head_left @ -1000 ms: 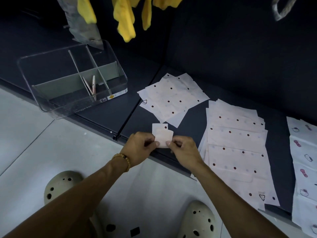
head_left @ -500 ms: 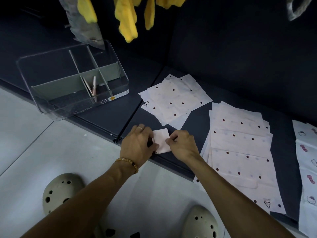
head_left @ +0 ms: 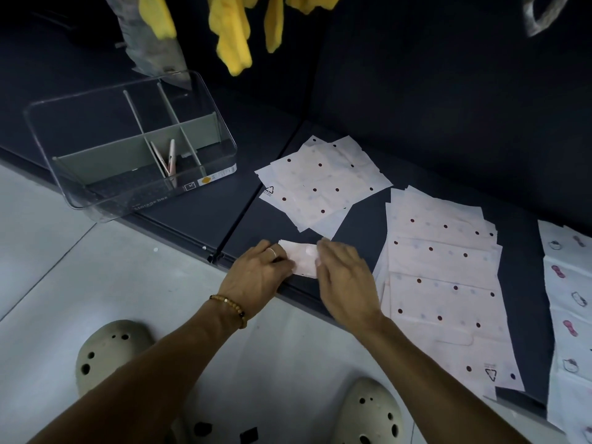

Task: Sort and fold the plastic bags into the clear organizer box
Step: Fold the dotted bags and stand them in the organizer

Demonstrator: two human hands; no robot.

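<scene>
A small folded pale-pink bag [head_left: 301, 258] lies at the front edge of the dark platform [head_left: 198, 216]. My left hand [head_left: 259, 275] pinches its left edge, fingers curled. My right hand [head_left: 346, 283] rests on its right edge with fingers stretched out flat. The clear organizer box [head_left: 80, 200] stands to the far left, with two folded bags [head_left: 169, 157] upright in its middle compartment. A square stack of dotted bags [head_left: 323, 184] lies just behind my hands. A long stack of dotted bags [head_left: 442, 277] lies to the right.
White bags with cartoon prints [head_left: 567, 315] lie at the far right edge. Yellow cloth [head_left: 230, 33] and a grey bag [head_left: 150, 49] hang above the box. Below the platform are pale floor tiles and my two perforated clogs [head_left: 112, 350].
The folded bag went from held up between both hands to lying flat on the platform edge. Both hands lowered with it, and my right fingers straightened over it.
</scene>
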